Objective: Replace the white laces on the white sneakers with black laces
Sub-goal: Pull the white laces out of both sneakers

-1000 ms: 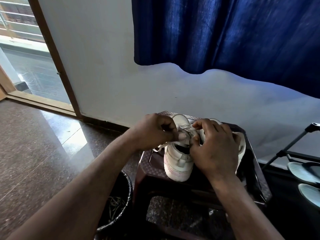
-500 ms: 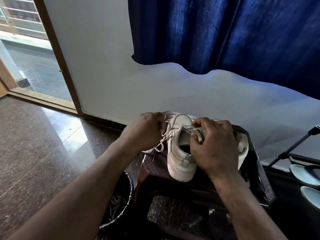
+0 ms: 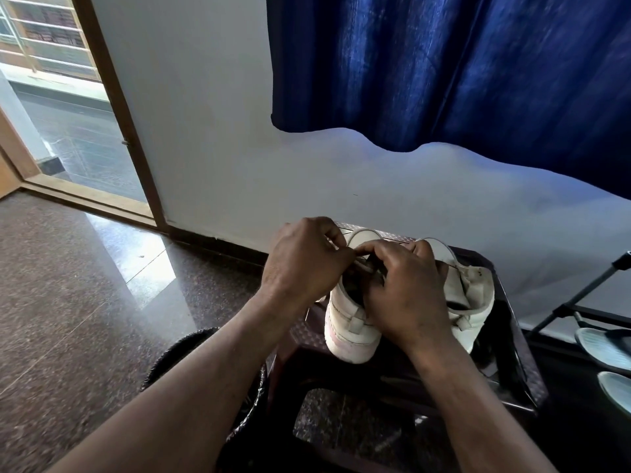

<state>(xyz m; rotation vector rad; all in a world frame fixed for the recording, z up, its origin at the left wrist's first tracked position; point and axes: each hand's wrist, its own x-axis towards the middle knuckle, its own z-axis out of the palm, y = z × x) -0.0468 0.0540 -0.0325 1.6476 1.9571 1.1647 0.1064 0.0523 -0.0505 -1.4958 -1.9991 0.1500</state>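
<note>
A: Where are the sneakers?
B: Side by side on the dark table [image 3: 526,380], heels toward the near edge. The left sneaker [image 3: 351,331] is under both hands; the right sneaker [image 3: 473,297] stands just beside it, partly hidden.
A: And the hands?
B: The left hand [image 3: 302,264] is curled, fingertips pinched together at the top of the left sneaker, apparently on a white lace [image 3: 358,259], though the lace is mostly hidden. The right hand [image 3: 403,291] lies over the sneaker's opening, fingers bent down; I cannot tell whether it grips anything.
A: Anything nearby?
B: A black bin [image 3: 177,349] on the floor at near left, a blue curtain [image 3: 461,70] on the far wall, sandals [image 3: 604,346] at right.
</note>
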